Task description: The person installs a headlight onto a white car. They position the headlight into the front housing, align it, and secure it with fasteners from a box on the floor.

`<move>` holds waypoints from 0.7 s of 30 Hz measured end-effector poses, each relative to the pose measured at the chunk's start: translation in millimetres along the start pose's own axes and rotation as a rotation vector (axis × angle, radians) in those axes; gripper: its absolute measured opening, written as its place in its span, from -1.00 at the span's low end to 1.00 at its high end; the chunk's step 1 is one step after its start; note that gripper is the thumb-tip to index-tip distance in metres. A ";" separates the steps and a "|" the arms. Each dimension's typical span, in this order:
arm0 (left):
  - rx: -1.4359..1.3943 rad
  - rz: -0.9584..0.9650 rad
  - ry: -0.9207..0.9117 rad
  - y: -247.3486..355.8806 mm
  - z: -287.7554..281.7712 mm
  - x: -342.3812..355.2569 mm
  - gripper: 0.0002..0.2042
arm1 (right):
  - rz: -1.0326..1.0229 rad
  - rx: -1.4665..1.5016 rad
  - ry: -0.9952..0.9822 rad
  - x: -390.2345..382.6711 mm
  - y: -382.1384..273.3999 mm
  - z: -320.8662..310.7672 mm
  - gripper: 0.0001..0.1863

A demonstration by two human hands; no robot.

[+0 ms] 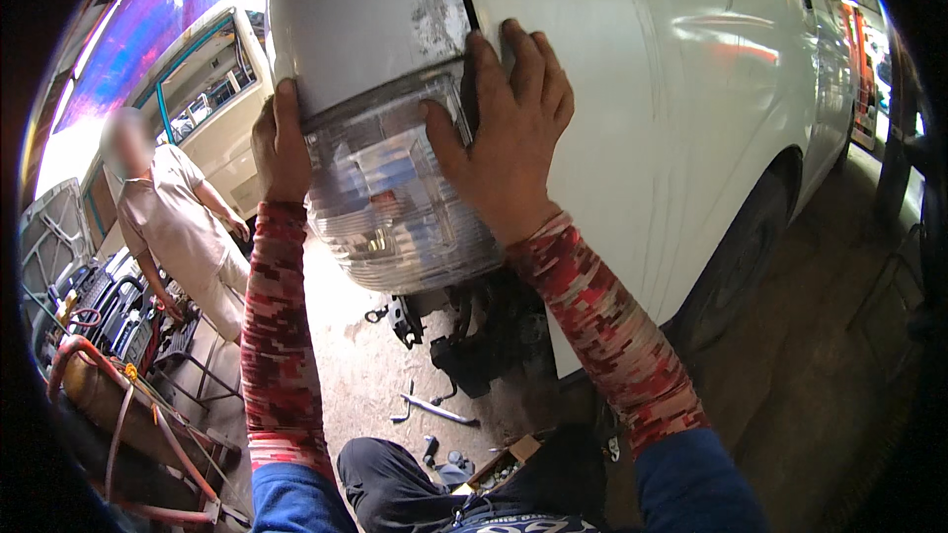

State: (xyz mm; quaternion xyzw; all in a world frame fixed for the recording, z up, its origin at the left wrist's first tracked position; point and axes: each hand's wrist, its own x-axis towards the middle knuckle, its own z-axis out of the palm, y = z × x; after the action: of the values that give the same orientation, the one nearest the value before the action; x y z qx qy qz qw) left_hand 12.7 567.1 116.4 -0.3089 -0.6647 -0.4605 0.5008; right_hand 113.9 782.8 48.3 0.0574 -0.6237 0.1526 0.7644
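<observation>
A clear-lensed headlamp (395,192) sits at the corner of a white van, below a scuffed, pale panel (370,15). My left hand (280,150) lies along the lamp's left edge with its fingers stretched upward; some of them are hidden. On the other side, my right hand (509,123) is spread open over the seam by the van's side panel (612,138). Its thumb rests at the lens and its fingertips reach the dark gap above. Beneath the lamp, a metal bracket (403,321) and dark parts show.
A bar-shaped tool (440,409) lies on the floor near a box of small parts (509,462). At left stands a person (183,197) by piled car parts, with a red-framed cart (128,405) closer. The van's wheel (741,266) is at right.
</observation>
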 end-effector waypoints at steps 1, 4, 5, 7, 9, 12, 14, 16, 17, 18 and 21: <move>-0.002 0.002 -0.001 -0.9 -1.2 -1.3 -0.31 | 0.019 0.018 -0.031 -1.7 -1.3 0.9 -0.26; -0.007 -0.006 -0.008 -3.0 -2.6 -1.7 -0.31 | 0.061 0.065 -0.041 -2.0 -6.4 4.2 -0.25; 0.021 -0.012 -0.008 -2.8 -3.0 -2.8 -0.32 | 0.066 0.061 -0.037 -2.5 -9.9 3.7 -0.25; -0.022 0.019 0.044 -4.0 -2.8 -4.0 -0.33 | 0.104 0.072 -0.045 -2.6 -15.9 4.2 -0.25; -0.071 0.004 0.072 -6.4 -2.7 -5.9 -0.36 | 0.117 0.081 -0.029 -1.9 -19.5 4.8 -0.24; -0.148 -0.010 0.082 -12.4 -6.2 -10.2 -0.40 | 0.149 0.109 -0.021 -1.8 -20.9 5.6 -0.22; -0.169 -0.016 0.068 -16.7 -8.2 -13.0 -0.43 | 0.168 0.136 -0.019 -1.6 -21.7 9.2 -0.22; -0.164 -0.077 0.077 -19.5 -8.8 -12.6 -0.47 | 0.178 0.158 -0.001 -0.8 -22.3 14.1 -0.21; -0.076 -0.054 0.025 -19.9 -11.0 -8.4 -0.51 | 0.188 0.140 -0.006 -0.2 -22.3 16.3 -0.21; -0.086 0.048 0.118 -19.3 -9.5 -9.7 -0.53 | 0.189 0.125 0.002 1.7 -24.1 18.2 -0.20; -0.022 0.084 0.059 -14.0 -14.8 -1.1 -0.53 | 0.162 0.114 0.000 4.6 -28.1 17.3 -0.18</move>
State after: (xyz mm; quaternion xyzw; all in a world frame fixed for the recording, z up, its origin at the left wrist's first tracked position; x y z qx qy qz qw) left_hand 6.5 548.2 112.2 -0.3284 -0.6309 -0.4554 0.5354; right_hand 107.1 752.1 59.3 0.0502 -0.6168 0.2493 0.7449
